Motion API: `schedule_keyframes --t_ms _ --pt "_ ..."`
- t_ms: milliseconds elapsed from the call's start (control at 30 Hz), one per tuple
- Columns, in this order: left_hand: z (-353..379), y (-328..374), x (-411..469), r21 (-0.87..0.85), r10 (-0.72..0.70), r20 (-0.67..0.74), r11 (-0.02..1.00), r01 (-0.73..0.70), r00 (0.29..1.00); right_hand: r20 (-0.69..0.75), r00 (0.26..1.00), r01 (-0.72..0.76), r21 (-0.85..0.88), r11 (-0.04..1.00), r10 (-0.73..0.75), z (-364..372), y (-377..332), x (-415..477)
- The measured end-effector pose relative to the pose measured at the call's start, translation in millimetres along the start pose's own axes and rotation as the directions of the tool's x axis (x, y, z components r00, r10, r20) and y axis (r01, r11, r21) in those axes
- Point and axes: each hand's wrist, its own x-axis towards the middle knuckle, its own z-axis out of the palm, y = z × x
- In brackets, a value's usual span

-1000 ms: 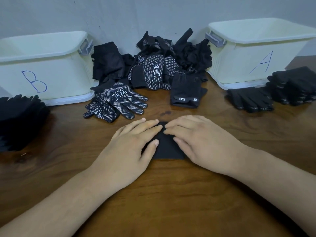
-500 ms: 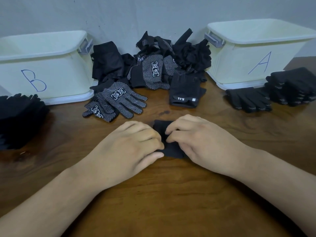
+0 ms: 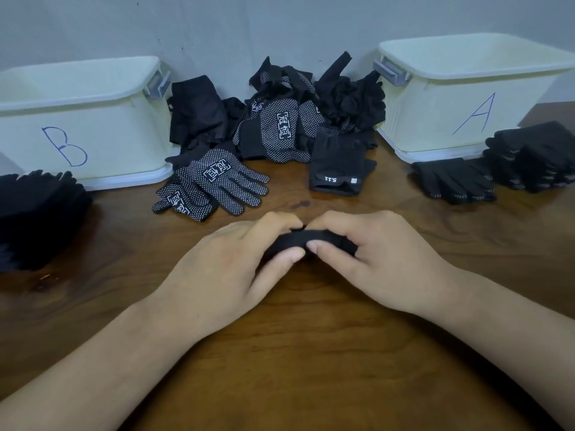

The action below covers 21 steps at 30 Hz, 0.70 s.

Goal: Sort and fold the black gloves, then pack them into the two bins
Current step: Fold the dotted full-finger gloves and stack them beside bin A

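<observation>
Folded glove (image 3: 311,239) pinched by both hands (long axis left-right).

Bins: two. Bin B (image 3: 93,119) stands left of the glove heap (image 3: 280,126), bin A (image 3: 435,119) right of it. Dotted gloves (image 3: 224,178) flat in front of the heap: two. Tagged glove (image 3: 337,163) at the heap's front right: one. Folded glove (image 3: 308,237), nearer still: one, gripped by left hand (image 3: 224,269) and right hand (image 3: 382,262). Heap contents: not countable.

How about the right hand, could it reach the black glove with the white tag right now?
Probably yes, once freed: the right hand pinches the folded glove together with the left hand. The tagged glove lies just beyond, only bare table between.
</observation>
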Motion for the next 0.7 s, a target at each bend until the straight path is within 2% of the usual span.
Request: schedule_keyframes --t_ms 100,200,367,433,500,633,700 --pt "2 0 -2 -0.076 0.027 -0.043 0.997 -0.03 0.999 -0.044 0.995 -0.081 0.25 0.965 0.095 -4 2 1" --pt "2 -1 -2 -0.186 0.039 -0.131 0.981 -0.063 0.991 -0.014 0.992 -0.103 0.463 0.88 0.123 -7 2 2" --pt "3 0 -2 -0.456 -0.189 -0.155 0.884 0.099 0.97 -0.009 0.992 -0.08 0.737 0.671 0.129 -5 3 5" --pt "3 1 -1 -0.588 -0.301 -0.123 0.789 0.175 0.946 0.005 0.996 -0.056 0.786 0.616 0.084 -5 5 6" --pt "2 2 0 -0.684 -0.362 -0.091 0.7 0.205 0.928 0.01 0.997 -0.058 0.788 0.613 0.081 -3 8 6" --pt "4 5 -1 -0.801 -0.356 -0.01 0.563 0.206 0.934 0.066 0.98 -0.161 0.815 0.557 0.188 0 12 6" --pt "6 5 -3 -0.807 -0.327 0.021 0.552 0.209 0.945 0.084 0.968 -0.202 0.819 0.538 0.237 1 13 6"
